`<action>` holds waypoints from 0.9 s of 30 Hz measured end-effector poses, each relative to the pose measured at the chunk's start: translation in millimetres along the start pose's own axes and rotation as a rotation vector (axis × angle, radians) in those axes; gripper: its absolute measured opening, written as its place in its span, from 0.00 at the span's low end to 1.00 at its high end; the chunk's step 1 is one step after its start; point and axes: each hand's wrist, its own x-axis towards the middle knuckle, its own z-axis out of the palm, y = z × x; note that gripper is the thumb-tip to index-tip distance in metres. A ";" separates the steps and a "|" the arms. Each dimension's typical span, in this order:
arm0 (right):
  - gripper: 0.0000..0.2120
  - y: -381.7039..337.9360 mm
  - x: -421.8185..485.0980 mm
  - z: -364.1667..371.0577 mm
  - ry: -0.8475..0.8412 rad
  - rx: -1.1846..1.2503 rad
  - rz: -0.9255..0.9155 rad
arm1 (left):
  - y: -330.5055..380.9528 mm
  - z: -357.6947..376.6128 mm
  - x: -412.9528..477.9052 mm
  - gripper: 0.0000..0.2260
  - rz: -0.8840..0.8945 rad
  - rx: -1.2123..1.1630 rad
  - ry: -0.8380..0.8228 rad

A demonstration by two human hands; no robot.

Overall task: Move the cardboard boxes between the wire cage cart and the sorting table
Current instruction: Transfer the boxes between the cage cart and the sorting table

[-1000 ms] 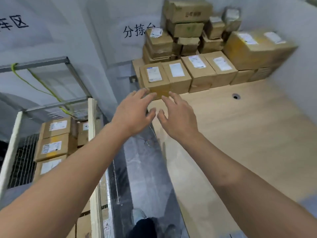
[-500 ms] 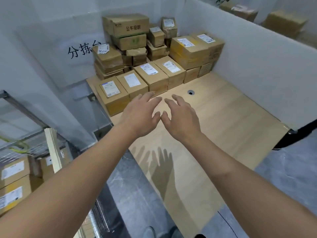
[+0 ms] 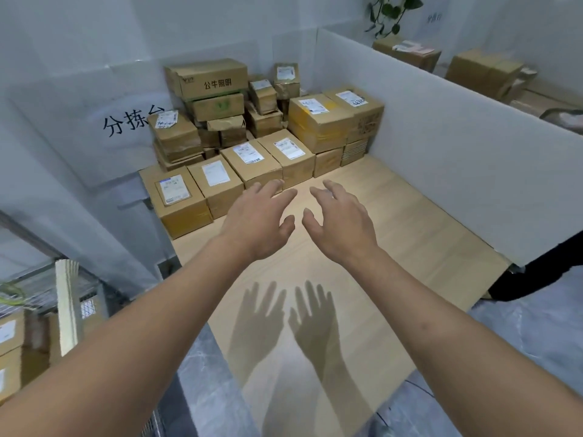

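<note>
A light wooden sorting table [image 3: 410, 234] fills the middle of the view. White partition panels [image 3: 457, 159] wall it at the back and on the right, and grey marbled floor [image 3: 530, 357] shows along its near edge. A pile of brown cardboard boxes [image 3: 318, 121] occupies the table's far corner, stacked several high against the back panel. The large topmost box is printed with black characters. In front of the pile, a row of four brown boxes with white shipping labels [image 3: 217, 184] sits directly on the tabletop. They stand side against side, running from the left edge toward the middle.

At the lower left stands the wire cage cart [image 3: 90, 298], its mesh partly hidden by a pale upright board [image 3: 67, 307]. More labelled boxes in the cart [image 3: 11, 342] are stacked inside it, blurred at the frame edge.

Two bare forearms reach out over the table. The left hand [image 3: 255, 225] and the right hand [image 3: 340, 222] hover palm down just beside each other, near the front row but touching no box. Both hands hold nothing; their fingers are spread and slightly bent, and the thumbs almost meet. Their two grey shadows [image 3: 284, 320] fall on the bare wood below. Beyond the right partition more cardboard boxes lie on another surface, and green plant leaves [image 3: 391, 11] hang at the top.
</note>
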 end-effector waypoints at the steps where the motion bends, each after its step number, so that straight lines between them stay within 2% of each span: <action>1: 0.24 15.3 6.0 -2.9 -0.006 0.003 -0.016 | 10.1 5.3 8.5 0.25 -0.021 0.004 -0.003; 8: 0.24 127.9 51.8 -28.5 -0.082 0.041 -0.113 | 90.8 30.9 75.6 0.24 -0.167 0.019 0.006; 13: 0.26 174.1 83.6 -49.4 -0.120 0.054 -0.155 | 129.4 28.3 119.3 0.24 -0.218 0.014 0.029; 21: 0.26 202.1 134.0 -60.4 -0.128 0.087 -0.164 | 131.0 24.5 169.6 0.25 -0.266 0.043 -0.012; 27: 0.28 214.9 162.9 -61.7 -0.109 0.056 -0.128 | 118.6 30.0 203.3 0.25 -0.223 0.050 0.014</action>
